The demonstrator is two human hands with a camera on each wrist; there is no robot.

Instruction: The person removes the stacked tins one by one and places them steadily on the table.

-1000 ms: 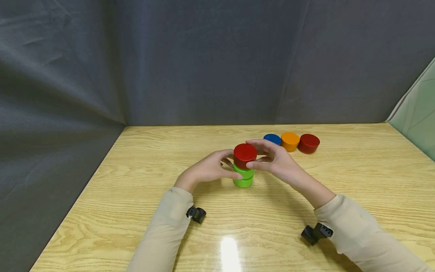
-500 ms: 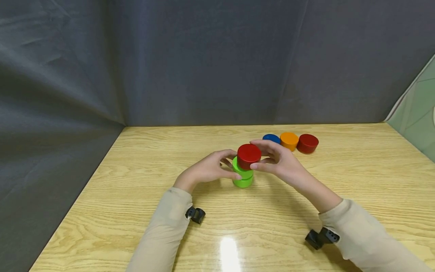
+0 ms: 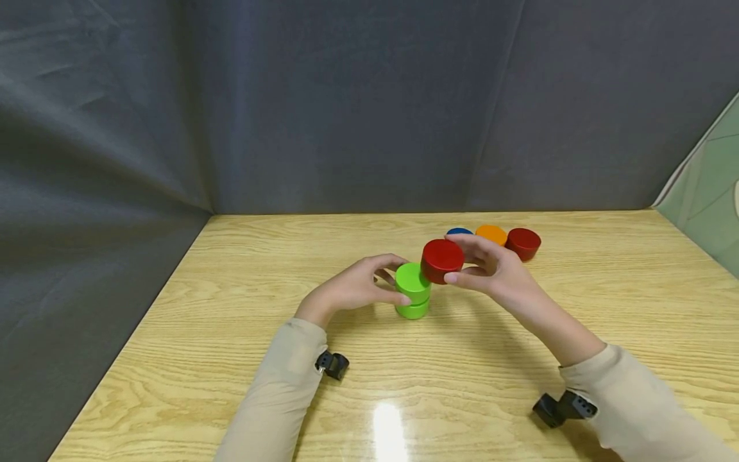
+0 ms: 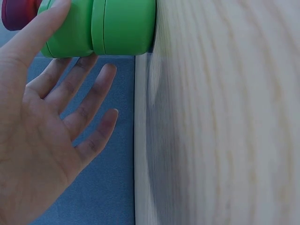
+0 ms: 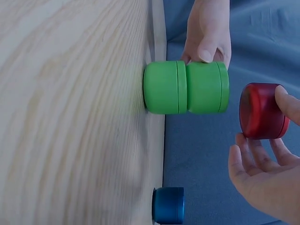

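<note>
Landmark for all positions: the green stack [image 3: 413,292], two green discs one on the other, standing upright on the tabletop [image 3: 231,308].

Right hand [image 3: 496,273]: raised just to the right of the green stack, forearm running back to the near right. Its fingers [image 3: 462,277] and thumb are curled round the red disc [image 3: 442,260] and grip it at the rim. The red disc is held in the air, level with the stack's top and just to its right, clear of the tabletop.

Left hand [image 3: 355,287]: against the left side of the green stack, wrist low over the tabletop. The thumb presses the stack's near side and the fingers arch round the far side.

View differences: the right wrist view shows a clear gap between the red disc [image 5: 260,111] and the top of the green stack [image 5: 186,87]; the head view makes them seem to overlap. The left wrist view shows the left hand's fingers [image 4: 89,101] nearly straight, with only the thumb plainly touching the stack [image 4: 101,26].

Surroundings: behind and to the right of the green stack lie a blue disc [image 3: 458,231], an orange disc [image 3: 492,233] and a second red disc [image 3: 523,243] in a row. The right hand partly hides the blue and orange discs.
</note>
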